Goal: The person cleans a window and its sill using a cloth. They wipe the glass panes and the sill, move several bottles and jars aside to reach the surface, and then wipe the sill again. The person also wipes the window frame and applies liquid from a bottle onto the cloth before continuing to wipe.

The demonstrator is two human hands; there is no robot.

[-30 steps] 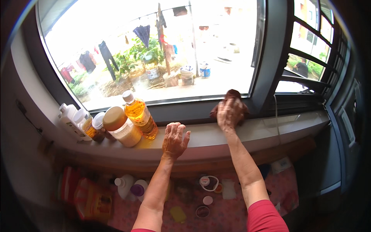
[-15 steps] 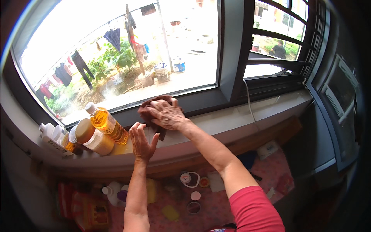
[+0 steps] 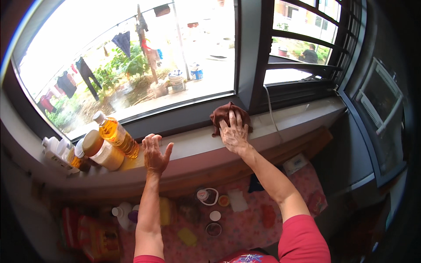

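Head view: vs. a half-sec ago, shifted rightward along sill (image 3: pixel 302 115) w/ brown cloth (image 3: pixel 223 112) under R hand (image 3: pixel 235 136), now well apart from L hand (image 3: pixel 155 154). Palm-down on cloth w/ R, fingers spread; can't tell if gripping. Open & empty w/ L, near amber btl (image 3: pixel 117 135).

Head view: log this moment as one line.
left hand: open, right of amber-liquid bottle | right hand: on brown cloth | windowsill: tan-lidded jar left of bottle
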